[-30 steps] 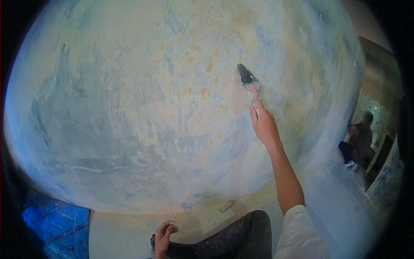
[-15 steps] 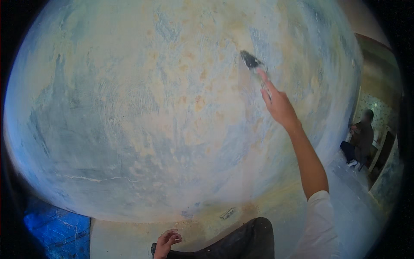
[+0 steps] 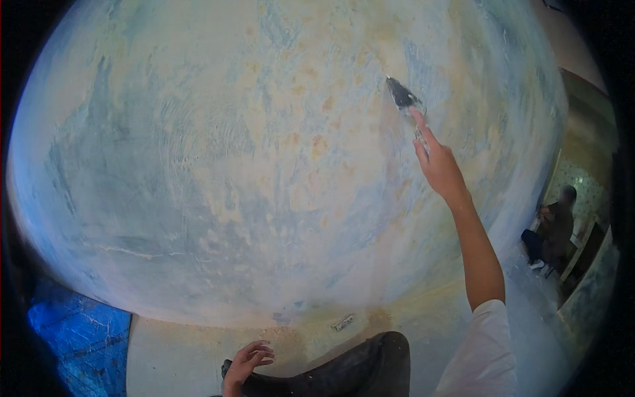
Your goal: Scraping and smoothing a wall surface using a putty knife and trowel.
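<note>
From my remote seat I see the right hand (image 3: 438, 167) raised toward two o'clock, its fingers (image 3: 423, 129) wrapped around the handle of a scraper (image 3: 403, 96), with the index finger laid straight along the shank, which I take to be for pressing the blade flat. The scraper's dark blade touches the wall (image 3: 218, 165), a mottled blue and cream surface with patches worn to orange. The left hand (image 3: 246, 362) hangs low at six o'clock, fingers loosely spread and holding nothing, near the person's dark trouser knee (image 3: 357, 370), probably just for balance. A small scrap (image 3: 342, 323) lies on the floor (image 3: 172, 357) at the wall's foot. A blue sheet (image 3: 79, 337) covers the floor at eight o'clock. Another person (image 3: 559, 228) sits well apart at three o'clock.
</note>
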